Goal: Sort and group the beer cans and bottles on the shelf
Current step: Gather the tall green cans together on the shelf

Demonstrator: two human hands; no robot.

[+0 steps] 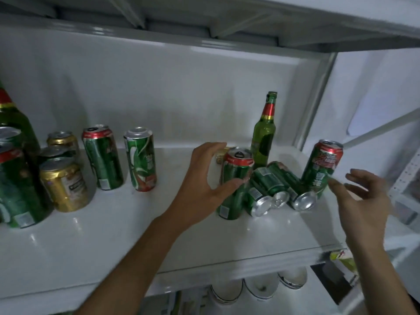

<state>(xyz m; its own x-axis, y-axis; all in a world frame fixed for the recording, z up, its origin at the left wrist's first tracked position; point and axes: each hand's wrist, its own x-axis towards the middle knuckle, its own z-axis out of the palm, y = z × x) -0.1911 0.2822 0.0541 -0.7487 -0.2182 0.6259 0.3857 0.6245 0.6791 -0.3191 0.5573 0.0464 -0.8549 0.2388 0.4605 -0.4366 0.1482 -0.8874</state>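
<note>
Right now the left hand [205, 171] is spread open in a wide curl around the upright green can [235, 185] near the middle-right of the white shelf [136, 235], thumb low at the can's front and fingers arched over near its left shoulder; I cannot tell whether skin is actually touching metal. That can stands with its long axis vertical, just to the right of the palm, so it looks as if a simple closing of the hand would take it. The right hand [361, 201] is open too, fingers loose and a little blurred, holding nothing, with another upright can [323, 167] just beyond its fingertips to the upper left. Between the two hands lie three cans on their sides [279, 189], bottoms facing outward, packed against each other, and a green bottle [264, 130] stands behind them. Over on the left of the shelf a group stands upright: green cans [103, 158], gold cans [64, 185] and a big bottle [13, 123] at the edge. The left hand is clearly nearer its can, and the grouped cans lie away to its left.
</note>
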